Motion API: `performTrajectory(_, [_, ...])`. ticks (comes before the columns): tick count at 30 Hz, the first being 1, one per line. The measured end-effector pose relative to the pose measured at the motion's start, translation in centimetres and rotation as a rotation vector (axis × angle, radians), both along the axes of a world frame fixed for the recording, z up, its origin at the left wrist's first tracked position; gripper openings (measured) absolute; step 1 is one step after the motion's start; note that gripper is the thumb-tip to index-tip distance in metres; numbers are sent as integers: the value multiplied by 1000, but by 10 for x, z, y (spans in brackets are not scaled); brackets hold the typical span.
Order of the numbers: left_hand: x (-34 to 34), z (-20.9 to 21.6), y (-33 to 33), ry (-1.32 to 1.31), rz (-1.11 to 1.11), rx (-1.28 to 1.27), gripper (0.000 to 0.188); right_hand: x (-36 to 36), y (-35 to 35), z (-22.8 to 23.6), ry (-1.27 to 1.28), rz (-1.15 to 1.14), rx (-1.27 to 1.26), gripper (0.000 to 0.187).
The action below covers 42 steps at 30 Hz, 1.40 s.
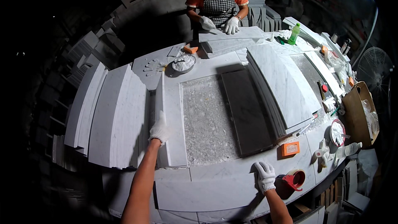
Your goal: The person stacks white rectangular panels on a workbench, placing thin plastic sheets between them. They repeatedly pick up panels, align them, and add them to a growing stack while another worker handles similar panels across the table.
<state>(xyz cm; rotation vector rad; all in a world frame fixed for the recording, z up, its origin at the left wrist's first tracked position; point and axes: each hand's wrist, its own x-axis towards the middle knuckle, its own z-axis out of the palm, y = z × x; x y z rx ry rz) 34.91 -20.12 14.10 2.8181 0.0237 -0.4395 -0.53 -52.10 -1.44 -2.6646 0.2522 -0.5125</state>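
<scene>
My left hand [159, 130], in a white knit glove, grips a narrow white marble slab [165, 151] that stands on its long edge. Just left of it, thick white marble slabs [110, 116] stand side by side. In a white glove too, my right hand [265, 176] lies on the near part of the table, fingers extended, holding nothing visible. Beside it a curved-edged marble slab [203, 195] lies flat along the front. A red tape dispenser [292, 180] sits right of that hand, and an orange box [290, 149] lies beyond it.
Across the table [199, 62] a person [217, 6] in gloves handles another slab [232, 35]. Stacked slabs [286, 87] lean at the right, beside a dark panel [251, 112]. A bowl of white paste [183, 63], green bottle [294, 34], cardboard box [360, 114] and fan [374, 68] stand around.
</scene>
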Motion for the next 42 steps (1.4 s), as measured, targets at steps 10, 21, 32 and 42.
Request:
performTrajectory(10, [6,14,56,-88,139,-288,80,-1,1,-2,68,8,-19,47])
performTrajectory(21, [25,-17,85,-190,139,-253,76,0,2,-8,53,17,0,48])
performTrajectory(32, [35,-23,82,-198,104,-140,39,-2,-2,-8,40,32,-33,48])
performTrajectory(42, [56,-38,115,-69,194,-299,53,1,4,-2,44,24,13,46])
